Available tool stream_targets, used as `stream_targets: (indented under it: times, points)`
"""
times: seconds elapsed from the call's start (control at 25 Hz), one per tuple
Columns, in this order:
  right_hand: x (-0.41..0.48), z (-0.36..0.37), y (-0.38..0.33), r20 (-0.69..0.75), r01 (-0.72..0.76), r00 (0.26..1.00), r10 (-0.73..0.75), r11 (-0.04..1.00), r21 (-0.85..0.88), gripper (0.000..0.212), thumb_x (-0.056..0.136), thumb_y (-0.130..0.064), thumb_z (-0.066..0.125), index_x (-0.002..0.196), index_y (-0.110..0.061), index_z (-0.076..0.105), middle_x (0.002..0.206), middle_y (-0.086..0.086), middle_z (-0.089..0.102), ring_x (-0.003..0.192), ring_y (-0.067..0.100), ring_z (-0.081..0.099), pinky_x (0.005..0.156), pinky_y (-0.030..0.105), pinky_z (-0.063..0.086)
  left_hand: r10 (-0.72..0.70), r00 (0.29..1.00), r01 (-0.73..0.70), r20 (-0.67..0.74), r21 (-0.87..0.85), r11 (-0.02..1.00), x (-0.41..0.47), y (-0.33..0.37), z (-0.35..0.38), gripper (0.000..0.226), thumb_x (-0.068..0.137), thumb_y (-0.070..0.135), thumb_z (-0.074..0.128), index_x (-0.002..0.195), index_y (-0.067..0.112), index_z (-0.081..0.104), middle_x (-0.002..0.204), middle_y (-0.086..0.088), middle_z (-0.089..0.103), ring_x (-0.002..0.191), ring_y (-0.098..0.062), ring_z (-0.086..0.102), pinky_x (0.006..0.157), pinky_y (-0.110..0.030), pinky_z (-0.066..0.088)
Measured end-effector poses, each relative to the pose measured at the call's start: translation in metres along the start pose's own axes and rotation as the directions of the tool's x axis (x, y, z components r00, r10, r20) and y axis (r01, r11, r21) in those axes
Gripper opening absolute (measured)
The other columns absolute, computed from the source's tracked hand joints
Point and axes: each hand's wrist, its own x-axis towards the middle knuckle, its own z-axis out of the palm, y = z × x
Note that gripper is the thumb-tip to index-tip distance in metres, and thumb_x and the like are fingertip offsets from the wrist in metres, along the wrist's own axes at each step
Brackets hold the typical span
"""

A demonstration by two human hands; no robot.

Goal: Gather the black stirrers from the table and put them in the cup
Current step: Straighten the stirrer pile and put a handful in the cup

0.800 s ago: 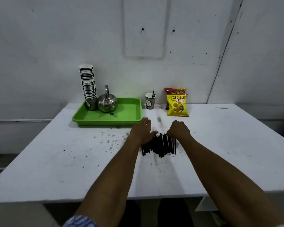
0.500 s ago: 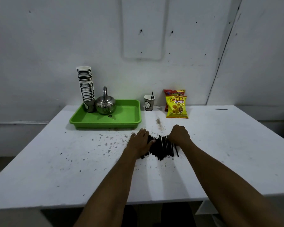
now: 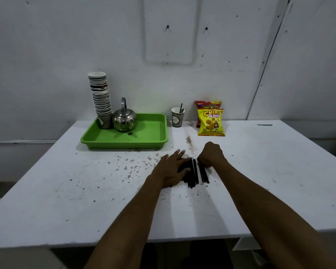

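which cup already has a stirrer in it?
The single paper cup standing on the table beside the snack bags; one black stirrer pokes out. The cup stack in the green tray shows none.

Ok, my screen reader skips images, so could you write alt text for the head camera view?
Two bare hands, left hand flat and right hand curled, press in on a pile of black stirrers on a speckled white table. Behind stand a paper cup holding one stirrer, a green tray with a kettle and stacked cups, and snack bags.
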Motion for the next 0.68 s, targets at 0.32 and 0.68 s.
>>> stream_targets:
  times: [0.32,0.68]
  points:
    - [-0.003,0.0,-0.009,0.019,0.003,1.0,-0.002,1.0,-0.027,0.03,0.076,-0.007,0.067,0.065,-0.011,0.039,0.091,0.016,0.06,0.097,0.032,0.068,0.051,0.022,0.038,-0.007,0.999,0.004,0.034,0.073,0.997,0.001,-0.001,0.003,0.06,0.094,0.057,0.031,0.15,0.038,0.017,0.163,0.005,0.015,0.151,-0.011,0.007,0.123,-0.047,0.009]
    - [-0.01,-0.002,-0.004,-0.021,-0.007,1.0,0.007,1.0,0.022,0.033,0.073,-0.015,0.076,0.069,-0.01,0.043,0.105,0.016,0.066,0.087,0.029,0.065,0.05,0.021,0.037,-0.015,1.0,0.014,0.013,0.092,0.996,-0.001,-0.001,0.006,0.063,0.095,0.058,0.03,0.151,0.033,0.018,0.163,0.005,0.015,0.151,-0.011,0.009,0.123,-0.047,0.01]
